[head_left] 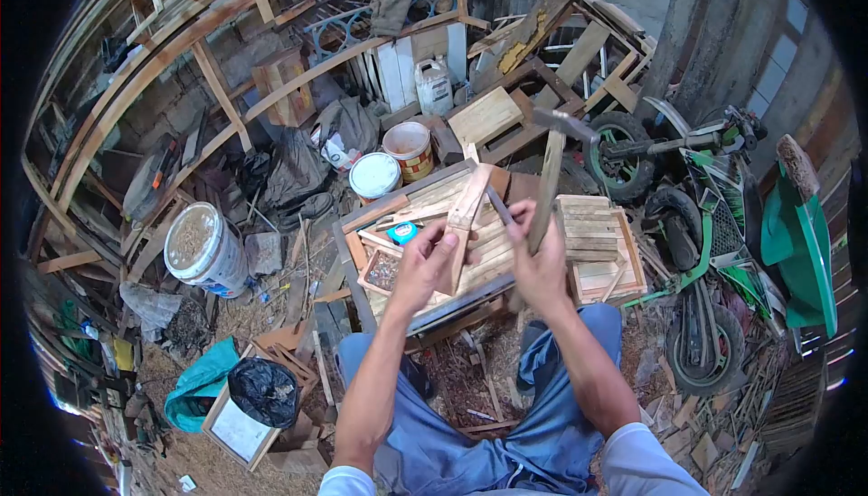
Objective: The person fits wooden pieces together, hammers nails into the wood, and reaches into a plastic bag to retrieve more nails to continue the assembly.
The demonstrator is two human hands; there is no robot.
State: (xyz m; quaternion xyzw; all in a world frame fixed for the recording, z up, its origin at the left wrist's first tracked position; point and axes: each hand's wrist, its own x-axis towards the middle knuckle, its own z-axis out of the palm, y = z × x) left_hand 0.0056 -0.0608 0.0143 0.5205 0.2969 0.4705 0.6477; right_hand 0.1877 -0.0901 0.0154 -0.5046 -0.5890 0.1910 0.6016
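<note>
Cluttered workshop ground spreads all around you, wood scraps and shavings everywhere, and in the middle sits a low slatted wooden table with a grey edge (488, 259), right in front of your knees. Over it comes your left hand (423, 265), thumb and fingers closed on a pale brown, angled wooden piece (467, 202), which stands tilted above the slats, its top leaning far. On the right, your right hand (541, 265) has its fingers wrapped round a hammer with a wooden handle and dark metal head (546, 179), head up and pointing far. A narrow dark grey strip (497, 206) runs beside those right fingers; whether you're gripping it, I can't tell. Just left of your left hand, look, a round turquoise tape measure (402, 233) and, nearer you, a small wooden box of metal bits (382, 270). Right of the table lies a pale slatted wooden frame (601, 247); farther right, a green-and-black motorbike (701, 225). Far left, a white bucket with brownish contents (206, 247).
</note>
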